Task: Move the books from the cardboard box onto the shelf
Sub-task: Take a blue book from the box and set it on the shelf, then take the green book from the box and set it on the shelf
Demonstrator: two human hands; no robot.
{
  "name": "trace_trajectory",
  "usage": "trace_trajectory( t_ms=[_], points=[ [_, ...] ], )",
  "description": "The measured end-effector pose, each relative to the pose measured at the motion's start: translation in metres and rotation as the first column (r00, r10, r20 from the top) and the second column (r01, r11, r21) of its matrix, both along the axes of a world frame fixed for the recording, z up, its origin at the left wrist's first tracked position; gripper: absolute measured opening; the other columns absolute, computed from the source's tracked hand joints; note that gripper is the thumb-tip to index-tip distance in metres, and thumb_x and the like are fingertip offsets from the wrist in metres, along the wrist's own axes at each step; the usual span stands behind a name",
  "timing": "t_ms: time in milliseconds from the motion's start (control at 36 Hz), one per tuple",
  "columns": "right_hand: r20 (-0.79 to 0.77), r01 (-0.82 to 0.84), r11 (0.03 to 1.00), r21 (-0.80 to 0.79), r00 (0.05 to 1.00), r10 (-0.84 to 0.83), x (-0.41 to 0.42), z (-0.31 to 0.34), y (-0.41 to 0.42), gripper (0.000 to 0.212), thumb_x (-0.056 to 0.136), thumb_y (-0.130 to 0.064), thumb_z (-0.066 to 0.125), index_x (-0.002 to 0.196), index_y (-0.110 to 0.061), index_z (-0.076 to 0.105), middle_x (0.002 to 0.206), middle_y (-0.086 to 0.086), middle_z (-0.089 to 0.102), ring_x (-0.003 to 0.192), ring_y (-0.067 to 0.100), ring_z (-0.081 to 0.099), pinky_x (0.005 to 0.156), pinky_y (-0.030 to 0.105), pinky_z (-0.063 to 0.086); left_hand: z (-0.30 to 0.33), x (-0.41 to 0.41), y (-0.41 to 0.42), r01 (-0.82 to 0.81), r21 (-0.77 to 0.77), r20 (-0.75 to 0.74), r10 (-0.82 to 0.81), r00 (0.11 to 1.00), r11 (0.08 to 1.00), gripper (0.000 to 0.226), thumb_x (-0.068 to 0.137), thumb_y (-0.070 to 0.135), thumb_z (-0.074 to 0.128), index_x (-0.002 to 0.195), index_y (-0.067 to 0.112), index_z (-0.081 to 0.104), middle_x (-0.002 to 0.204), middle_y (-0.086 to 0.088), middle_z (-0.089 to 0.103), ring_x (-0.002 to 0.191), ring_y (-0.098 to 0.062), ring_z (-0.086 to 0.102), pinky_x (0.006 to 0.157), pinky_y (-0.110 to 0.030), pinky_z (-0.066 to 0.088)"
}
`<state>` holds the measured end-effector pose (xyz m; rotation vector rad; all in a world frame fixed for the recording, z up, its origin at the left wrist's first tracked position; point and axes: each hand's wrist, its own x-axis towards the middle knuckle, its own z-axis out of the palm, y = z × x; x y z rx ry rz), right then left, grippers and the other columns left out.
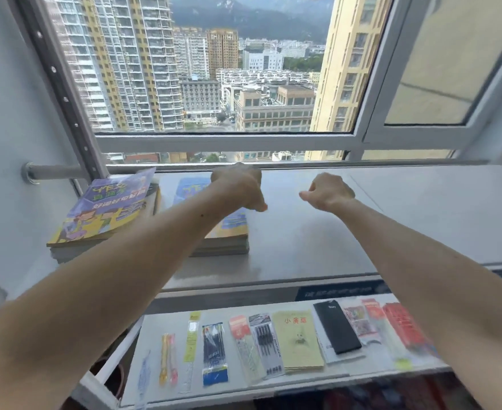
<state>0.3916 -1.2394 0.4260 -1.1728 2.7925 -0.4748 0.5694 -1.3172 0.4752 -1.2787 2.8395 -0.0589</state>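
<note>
Two stacks of books lie flat on the grey window ledge [318,232]. The left stack [107,211] has a purple and yellow cover on top and sits against the wall. The second stack [229,232], with a blue and yellow cover, lies just right of it, partly hidden by my left forearm. My left hand [238,184] hangs over the second stack with its fingers curled down and nothing in it. My right hand [328,192] hovers over the bare ledge, fingers loosely curled, holding nothing. No cardboard box is in view.
A metal rail [362,163] runs across in front of the window above the ledge. Below the ledge a white shelf [377,371] holds several packs of pens, a yellow notebook [298,338], a black case [337,328] and red packets [403,327].
</note>
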Motion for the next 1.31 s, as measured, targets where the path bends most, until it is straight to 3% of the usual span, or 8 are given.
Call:
trace_trajectory(
  t_ms=[111,306,472,556,778,917,1194,1306],
  points=[
    [-0.075,0.11,0.994,-0.001,0.991,-0.11,-0.034,-0.001,0.07,0.025,0.089,-0.032,0.062,0.095,-0.01,0.071,0.129,0.012,0.056,0.103,0.031,0.063,0.079,0.033,0.046,-0.008,-0.053,0.038,0.163,0.026,-0.052,-0.162,0.985,0.986,0.045,0.077,0.054,0.071,0.076,0.019,0.042,0.076,0.006,0.042,0.084,-0.022,0.047,0.071,-0.032,0.036],
    [-0.214,0.298,0.954,-0.036,0.93,-0.299,-0.088,-0.009,0.221,0.022,0.087,-0.028,0.06,0.095,-0.01,0.07,0.115,0.01,0.057,0.094,0.033,0.063,0.07,0.033,0.044,-0.026,-0.145,0.152,0.495,0.04,-0.146,-0.485,0.862,0.868,0.048,0.077,0.054,0.072,0.066,0.022,0.039,0.069,0.007,0.044,0.07,-0.02,0.05,0.057,-0.026,0.033],
    [-0.234,0.425,0.905,-0.029,0.877,-0.42,-0.116,-0.022,0.377,0.021,0.089,-0.023,0.059,0.091,-0.003,0.065,0.111,0.015,0.058,0.105,0.035,0.058,0.085,0.041,0.052,-0.047,-0.217,0.293,0.716,0.051,-0.174,-0.7,0.693,0.696,0.043,0.074,0.047,0.073,0.066,0.019,0.041,0.066,0.007,0.042,0.071,-0.023,0.049,0.052,-0.023,0.028],
    [-0.272,0.519,0.855,0.012,0.824,-0.497,-0.119,-0.034,0.47,0.02,0.091,-0.028,0.057,0.093,-0.009,0.062,0.111,0.008,0.055,0.103,0.032,0.057,0.073,0.036,0.048,-0.065,-0.249,0.378,0.794,0.077,-0.155,-0.779,0.607,0.603,0.041,0.073,0.045,0.071,0.061,0.02,0.041,0.068,0.005,0.048,0.068,-0.022,0.049,0.051,-0.024,0.028],
    [-0.253,0.705,0.692,0.154,0.706,-0.662,-0.124,-0.076,0.708,0.024,0.097,-0.027,0.055,0.106,-0.007,0.064,0.119,0.009,0.054,0.114,0.029,0.054,0.079,0.038,0.048,-0.117,-0.314,0.61,0.879,0.236,-0.07,-0.895,0.44,0.413,0.032,0.077,0.042,0.068,0.077,0.017,0.048,0.098,-0.003,0.066,0.094,-0.028,0.065,0.067,-0.031,0.044],
    [-0.231,0.787,0.586,0.196,0.617,-0.752,-0.129,-0.103,0.83,0.019,0.094,-0.018,0.053,0.104,-0.007,0.065,0.116,0.009,0.055,0.108,0.029,0.057,0.069,0.035,0.046,-0.143,-0.351,0.731,0.912,0.274,-0.03,-0.945,0.326,0.306,0.045,0.08,0.046,0.067,0.113,0.016,0.058,0.118,-0.006,0.064,0.11,-0.03,0.062,0.074,-0.034,0.041],
    [-0.201,0.899,0.368,0.24,0.416,-0.887,-0.159,-0.144,1.015,0.009,0.095,-0.019,0.055,0.093,-0.011,0.059,0.106,0.006,0.053,0.098,0.026,0.057,0.062,0.034,0.042,-0.181,-0.43,0.923,0.931,0.349,0.041,-0.994,0.101,0.109,0.035,0.08,0.046,0.068,0.096,0.018,0.053,0.099,-0.002,0.061,0.085,-0.024,0.056,0.069,-0.031,0.044],
    [-0.168,0.925,0.277,0.26,0.326,-0.93,-0.179,-0.152,1.078,0.011,0.096,-0.019,0.054,0.087,-0.013,0.05,0.102,0.005,0.051,0.087,0.023,0.049,0.07,0.04,0.052,-0.195,-0.465,0.994,0.932,0.361,0.035,-0.999,0.013,0.025,0.039,0.081,0.046,0.068,0.107,0.018,0.059,0.104,0.0,0.063,0.093,-0.024,0.06,0.07,-0.03,0.04]
  ],
)
